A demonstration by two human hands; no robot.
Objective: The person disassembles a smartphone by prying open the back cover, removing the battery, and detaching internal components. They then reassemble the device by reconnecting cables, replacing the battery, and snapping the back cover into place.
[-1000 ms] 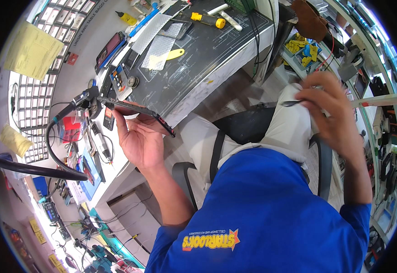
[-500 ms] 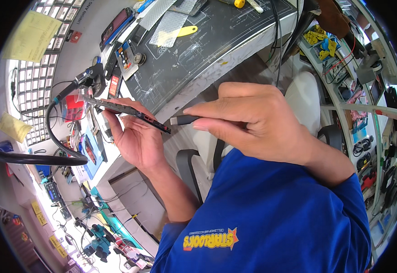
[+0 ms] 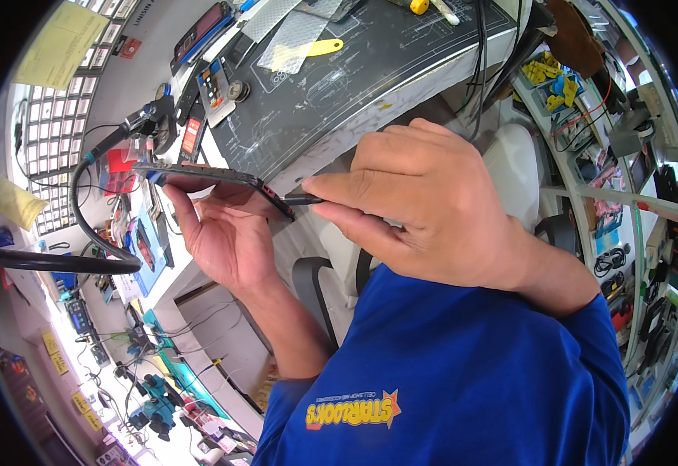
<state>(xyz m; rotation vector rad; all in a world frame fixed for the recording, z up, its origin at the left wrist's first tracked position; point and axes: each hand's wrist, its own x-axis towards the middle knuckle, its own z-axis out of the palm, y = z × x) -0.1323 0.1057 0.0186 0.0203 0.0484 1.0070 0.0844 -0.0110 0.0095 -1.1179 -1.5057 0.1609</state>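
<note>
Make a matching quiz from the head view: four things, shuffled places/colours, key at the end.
Things
1. dark phone
2. slim black item
3. yellow-handled tool
4. shirt

Places or colours
A. lying on the dark bench mat
B. blue, with a printed logo
C. held up by the left hand
D. pinched between thumb and finger of the right hand

Pairs: 1-C, 2-D, 3-A, 4-B
</note>
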